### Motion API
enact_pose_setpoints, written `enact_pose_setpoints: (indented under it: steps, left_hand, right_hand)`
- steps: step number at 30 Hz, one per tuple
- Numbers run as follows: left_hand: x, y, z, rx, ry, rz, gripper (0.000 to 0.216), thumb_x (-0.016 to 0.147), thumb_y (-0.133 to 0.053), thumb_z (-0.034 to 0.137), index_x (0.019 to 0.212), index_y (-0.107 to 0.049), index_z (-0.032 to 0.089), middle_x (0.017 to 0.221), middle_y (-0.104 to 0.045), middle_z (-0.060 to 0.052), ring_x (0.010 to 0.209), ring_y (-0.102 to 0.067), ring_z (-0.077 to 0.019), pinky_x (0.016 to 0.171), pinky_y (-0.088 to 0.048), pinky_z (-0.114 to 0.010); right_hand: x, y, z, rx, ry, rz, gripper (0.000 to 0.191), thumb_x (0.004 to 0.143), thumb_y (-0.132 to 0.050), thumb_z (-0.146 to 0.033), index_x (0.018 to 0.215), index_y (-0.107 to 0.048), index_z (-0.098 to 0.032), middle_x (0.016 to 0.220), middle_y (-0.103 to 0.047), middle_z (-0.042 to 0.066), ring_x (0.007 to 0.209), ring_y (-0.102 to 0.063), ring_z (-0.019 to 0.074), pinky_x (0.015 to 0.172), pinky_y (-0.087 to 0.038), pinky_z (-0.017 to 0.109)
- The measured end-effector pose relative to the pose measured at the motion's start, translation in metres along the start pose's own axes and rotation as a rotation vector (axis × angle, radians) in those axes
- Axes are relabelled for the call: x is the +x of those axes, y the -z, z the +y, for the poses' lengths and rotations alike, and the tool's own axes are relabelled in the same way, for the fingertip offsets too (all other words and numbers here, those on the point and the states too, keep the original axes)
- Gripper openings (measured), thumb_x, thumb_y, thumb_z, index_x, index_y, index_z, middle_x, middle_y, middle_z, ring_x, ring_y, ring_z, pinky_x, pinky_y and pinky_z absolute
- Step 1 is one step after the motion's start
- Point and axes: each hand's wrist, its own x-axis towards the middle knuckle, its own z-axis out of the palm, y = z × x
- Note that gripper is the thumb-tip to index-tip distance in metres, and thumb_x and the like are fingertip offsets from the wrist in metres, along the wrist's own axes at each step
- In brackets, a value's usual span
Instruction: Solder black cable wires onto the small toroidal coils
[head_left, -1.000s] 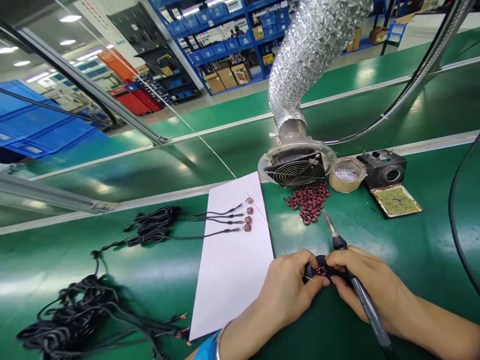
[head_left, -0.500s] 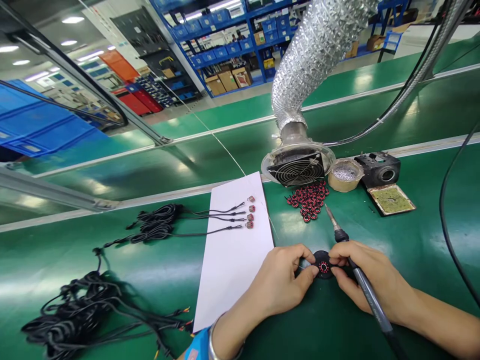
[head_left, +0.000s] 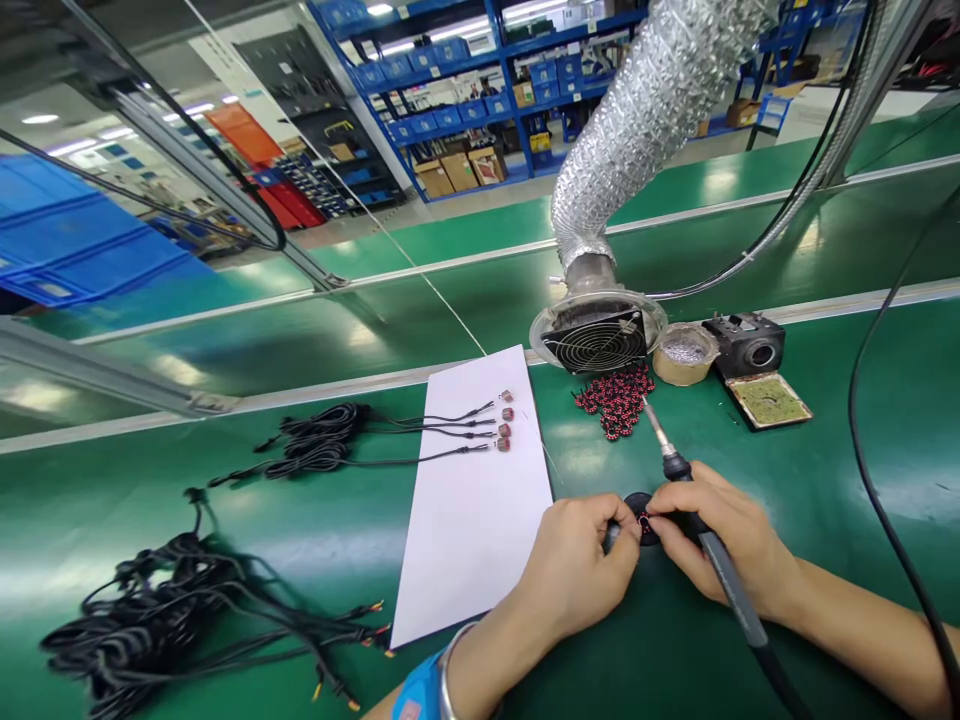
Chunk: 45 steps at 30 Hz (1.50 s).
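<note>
A small red-wound ring coil (head_left: 643, 521) sits on a round black holder (head_left: 637, 503) on the green bench. My left hand (head_left: 581, 565) curls its fingers against the holder's left side. My right hand (head_left: 716, 540) pinches the coil with its fingertips while a soldering iron (head_left: 701, 535) lies gripped across the palm, tip pointing up and away. Whether a thin wire runs between the fingers I cannot make out.
A pile of red coils (head_left: 616, 396) lies before the fume extractor fan (head_left: 596, 338) and its foil duct. A tape roll (head_left: 684, 353), iron stand (head_left: 746, 343) and sponge (head_left: 768, 399) sit right. White paper (head_left: 476, 510) carries several wired coils (head_left: 501, 421); black cable bundles (head_left: 187, 610) lie left.
My hands have drawn closer over the holder, and the fingers now cover more of the coil. The camera view has shifted slightly upward and back.
</note>
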Motion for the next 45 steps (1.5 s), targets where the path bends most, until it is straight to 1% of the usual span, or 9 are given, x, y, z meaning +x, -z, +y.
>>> enact_pose_setpoints:
  steps: [5,10,14,18,23,28,31,37,45]
  left_hand:
    - [-0.002,-0.001,-0.004,-0.06,-0.053,-0.055,0.02,0.086,-0.053,0.022,0.074,-0.067,0.017,0.055,-0.043,0.006,0.049,-0.034,-0.0086,0.048,-0.024,-0.021]
    - [-0.001,-0.001,-0.008,-0.07,-0.043,-0.091,0.024,0.086,-0.054,0.028,0.065,-0.059,0.017,0.052,-0.035,0.007,0.049,-0.029,-0.0091,0.047,-0.02,-0.023]
    - [0.004,0.003,-0.013,-0.125,0.029,-0.108,0.017,0.082,-0.055,0.029,0.071,-0.06,0.018,0.051,-0.032,0.008,0.047,-0.027,-0.0096,0.046,-0.019,-0.024]
    - [0.01,0.007,-0.017,-0.226,0.036,-0.094,0.017,0.083,-0.049,0.028,0.073,-0.059,0.018,0.055,-0.042,0.006,0.05,-0.034,-0.0106,0.047,-0.024,-0.023]
    - [0.015,0.008,-0.016,-0.22,0.003,-0.064,0.022,0.084,-0.045,0.028,0.069,-0.057,0.017,0.061,-0.049,0.004,0.057,-0.041,-0.0115,0.055,-0.032,-0.023]
    - [0.022,0.005,-0.009,-0.136,0.064,-0.109,0.034,0.084,-0.051,0.044,0.061,-0.05,0.019,0.053,-0.037,0.006,0.052,-0.032,-0.0112,0.048,-0.022,-0.025]
    - [0.025,0.004,-0.006,-0.107,0.113,-0.126,0.039,0.082,-0.055,0.052,0.059,-0.048,0.02,0.051,-0.033,0.006,0.05,-0.029,-0.011,0.046,-0.019,-0.025]
    - [0.027,0.005,-0.013,-0.179,0.086,-0.154,0.019,0.077,-0.05,0.027,0.063,-0.057,0.017,0.055,-0.044,0.005,0.054,-0.038,-0.011,0.05,-0.028,-0.023]
    - [0.018,0.008,-0.015,-0.143,-0.046,-0.168,0.02,0.086,-0.048,0.025,0.071,-0.058,0.017,0.058,-0.042,0.005,0.053,-0.036,-0.0106,0.048,-0.025,-0.022]
  right_hand:
    - [0.004,0.001,-0.006,-0.162,0.112,-0.078,0.019,0.092,-0.049,-0.002,0.103,-0.055,-0.017,0.069,-0.051,0.002,0.064,-0.037,0.0175,0.058,-0.033,0.03]
    - [0.009,0.006,-0.015,-0.394,0.159,-0.259,0.02,0.096,-0.043,-0.007,0.108,-0.058,-0.014,0.069,-0.046,0.004,0.068,-0.037,0.021,0.059,-0.031,0.033]
    - [0.014,0.009,-0.015,-0.229,0.096,-0.211,0.028,0.09,-0.047,-0.002,0.114,-0.055,-0.015,0.076,-0.054,0.005,0.07,-0.039,0.02,0.062,-0.034,0.033]
    - [0.016,0.012,-0.008,0.04,0.06,-0.182,0.041,0.081,-0.047,0.004,0.117,-0.052,-0.016,0.088,-0.062,0.004,0.074,-0.043,0.0178,0.066,-0.039,0.031]
    - [0.017,0.01,0.0,0.06,0.056,-0.22,0.049,0.074,-0.046,0.003,0.117,-0.051,-0.018,0.09,-0.061,0.004,0.077,-0.043,0.0188,0.068,-0.04,0.033]
    - [0.016,0.01,0.004,0.058,-0.003,-0.25,0.052,0.067,-0.044,0.003,0.114,-0.051,-0.018,0.087,-0.06,0.003,0.077,-0.045,0.0199,0.067,-0.041,0.033]
    - [0.016,0.015,0.004,0.054,-0.018,-0.235,0.049,0.07,-0.046,0.001,0.114,-0.051,-0.018,0.086,-0.059,0.004,0.078,-0.046,0.0202,0.067,-0.042,0.033]
    - [0.014,0.014,0.002,0.025,0.024,-0.168,0.04,0.081,-0.05,-0.001,0.117,-0.051,-0.019,0.087,-0.062,0.004,0.078,-0.046,0.0194,0.069,-0.044,0.033]
    - [0.012,0.004,0.003,-0.14,0.141,-0.252,0.03,0.093,-0.047,-0.007,0.12,-0.054,-0.019,0.08,-0.058,0.004,0.076,-0.045,0.0197,0.067,-0.038,0.034]
